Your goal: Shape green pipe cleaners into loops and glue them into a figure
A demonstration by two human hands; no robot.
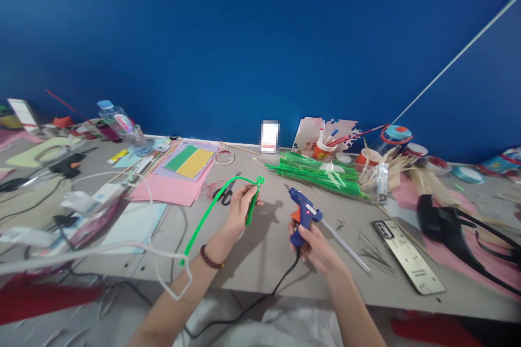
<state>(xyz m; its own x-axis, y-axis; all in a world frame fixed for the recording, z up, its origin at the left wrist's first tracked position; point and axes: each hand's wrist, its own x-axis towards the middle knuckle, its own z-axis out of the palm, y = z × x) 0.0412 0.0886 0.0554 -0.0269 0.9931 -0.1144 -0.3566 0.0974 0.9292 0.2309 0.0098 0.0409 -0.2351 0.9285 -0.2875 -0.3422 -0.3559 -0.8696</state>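
Observation:
My left hand is closed round a green pipe cleaner that is bent into a loop near my fingertips, with its long tail running down to the left. My right hand grips the handle of a blue glue gun, nozzle pointing up and left toward the loop. A clear glue stick juts out of the gun's back, and a black cord hangs from the handle over the table's front edge. Black scissors lie just left of my left hand.
A bundle of green sticks lies behind the glue gun. Pink and coloured paper sheets sit at the left with white cables and a water bottle. A phone, black straps and cups of tools stand at the right.

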